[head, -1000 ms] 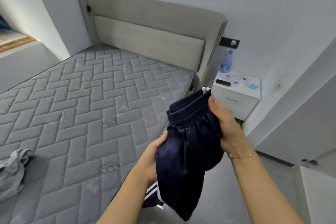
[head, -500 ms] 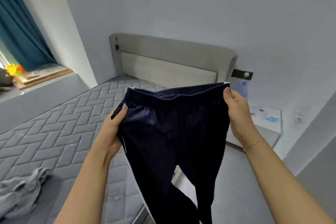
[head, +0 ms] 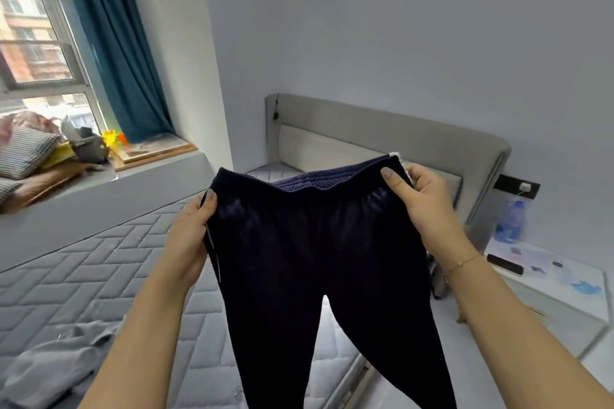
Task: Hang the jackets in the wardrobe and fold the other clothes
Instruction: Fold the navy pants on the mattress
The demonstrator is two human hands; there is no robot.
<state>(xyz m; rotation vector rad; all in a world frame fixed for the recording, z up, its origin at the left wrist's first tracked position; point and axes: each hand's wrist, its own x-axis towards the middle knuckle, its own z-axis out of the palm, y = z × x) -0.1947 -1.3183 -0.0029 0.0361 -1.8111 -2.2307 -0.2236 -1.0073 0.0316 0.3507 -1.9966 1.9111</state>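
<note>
Both hands, left hand (head: pixel 191 236) and right hand (head: pixel 420 199), are pinching the waistband corners of dark navy trousers (head: pixel 315 262) held up over the mattress (head: pixel 99 262), nothing's folded yet and a grey garment (head: pixel 56 362) lies crumpled there too.

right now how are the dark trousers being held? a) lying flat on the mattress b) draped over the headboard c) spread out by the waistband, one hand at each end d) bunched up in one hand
c: the left hand and right hand each grip one end of the waistband of the dark trousers, which hang spread open in the air with both legs dangling above the mattress.
</note>
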